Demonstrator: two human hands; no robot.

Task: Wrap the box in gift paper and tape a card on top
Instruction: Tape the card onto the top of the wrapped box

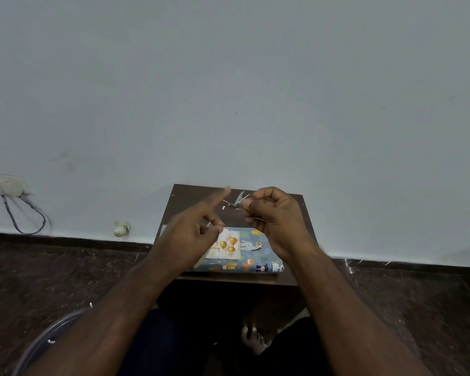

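A flat box wrapped in blue animal-print gift paper lies on a small dark brown table. A pale card with gold balloons rests on the box's left half. My left hand hovers above the card's left edge, index finger stretched out, the other fingers loosely curled. My right hand is raised over the box's right part, thumb and fingers pinched on a thin strip that looks like tape. The box's left end is hidden by my left hand.
Paper scraps lie at the table's far side near the wall. A wall socket with a looped cable sits low at left. Dark floor surrounds the table. A round transparent rim shows at the bottom left, and a bare foot under the table.
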